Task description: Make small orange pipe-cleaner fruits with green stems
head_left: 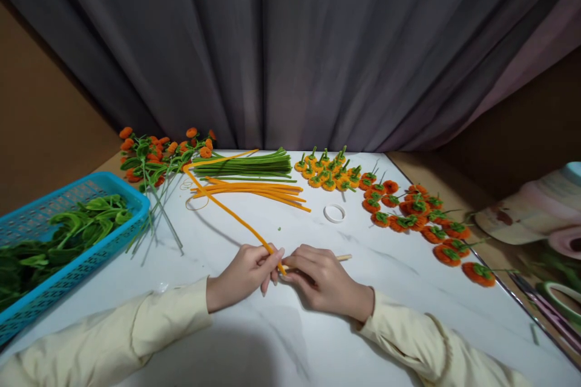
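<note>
An orange fuzzy stem (236, 216) slants up and left from between my hands, bent near its far end. My left hand (249, 272) pinches it near its lower end. Close beside it, my right hand (324, 278) has its fingers closed at the stem's tip, with a thin wooden stick (344, 257) poking out behind its knuckles. Beyond my hands lie a row of loose orange stems (258, 189) and a bundle of green stems (254, 164). A white ring (334, 213) rests flat on the white table (254, 344).
A blue basket (106, 242) of green leaves stands at left, near orange flowers on stems (154, 154). Yellow blossoms (329, 182) and orange blossoms (413, 208) spread across the back right. Green tape (560, 302) and a large bottle (521, 211) are at far right.
</note>
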The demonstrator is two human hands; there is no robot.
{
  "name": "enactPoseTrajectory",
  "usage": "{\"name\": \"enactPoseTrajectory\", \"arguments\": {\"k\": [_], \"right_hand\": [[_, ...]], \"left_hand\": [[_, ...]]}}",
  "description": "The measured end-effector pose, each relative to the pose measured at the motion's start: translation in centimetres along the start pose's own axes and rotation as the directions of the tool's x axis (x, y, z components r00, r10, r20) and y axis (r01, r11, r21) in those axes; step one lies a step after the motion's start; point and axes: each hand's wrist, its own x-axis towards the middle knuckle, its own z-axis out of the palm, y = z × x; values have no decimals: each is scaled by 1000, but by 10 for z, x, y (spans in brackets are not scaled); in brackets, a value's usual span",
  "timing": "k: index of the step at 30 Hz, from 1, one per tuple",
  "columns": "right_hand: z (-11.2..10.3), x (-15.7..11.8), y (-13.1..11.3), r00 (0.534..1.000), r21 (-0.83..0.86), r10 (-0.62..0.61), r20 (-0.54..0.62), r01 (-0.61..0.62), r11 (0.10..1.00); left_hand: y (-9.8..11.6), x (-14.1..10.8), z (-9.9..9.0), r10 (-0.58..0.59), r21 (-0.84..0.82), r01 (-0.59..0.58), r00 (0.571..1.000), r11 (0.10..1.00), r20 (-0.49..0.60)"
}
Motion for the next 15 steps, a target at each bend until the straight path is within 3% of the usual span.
{"name": "enactPoseTrajectory", "arguments": {"k": [8, 15], "right_hand": [[1, -2, 1, 998, -154, -62, -10, 60, 986], [3, -3, 1, 981, -315, -189, -30, 171, 934]], "left_hand": [[0, 1, -1, -23, 12, 23, 1000, 1000, 10], [3, 3, -1, -69, 19, 69, 997, 997, 26]]}}
